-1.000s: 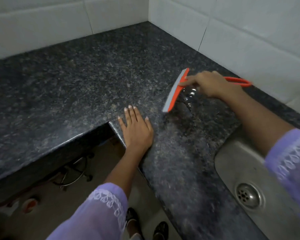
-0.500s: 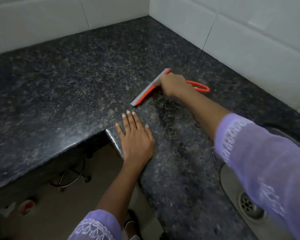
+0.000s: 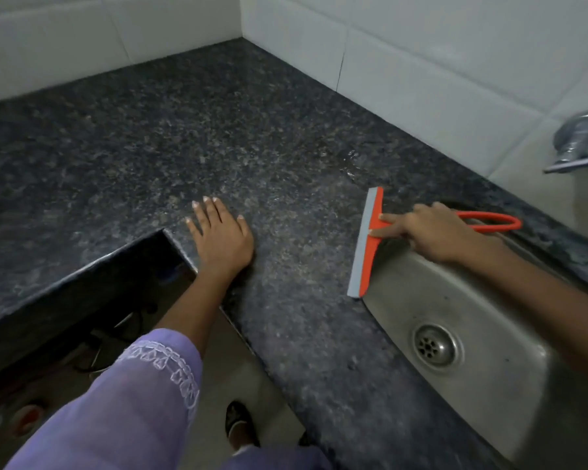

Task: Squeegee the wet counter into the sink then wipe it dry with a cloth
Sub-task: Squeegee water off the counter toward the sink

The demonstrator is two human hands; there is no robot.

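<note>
An orange squeegee with a grey rubber blade lies along the left rim of the steel sink. My right hand grips its handle, fingers stretched onto the head; the looped handle end sticks out behind. My left hand rests flat, fingers apart, on the dark speckled granite counter at the inner corner of its front edge. A small patch of water glistens on the counter beyond the squeegee. No cloth is visible.
White tiled walls meet in a corner behind the counter. A metal tap juts out at the right above the sink. The sink drain sits lower right. Below the counter edge are the floor, cables and my feet.
My right hand has drawn the squeegee from the middle of the counter rightward to the sink's rim. My left hand has stayed flat in place. The view has shifted right.
</note>
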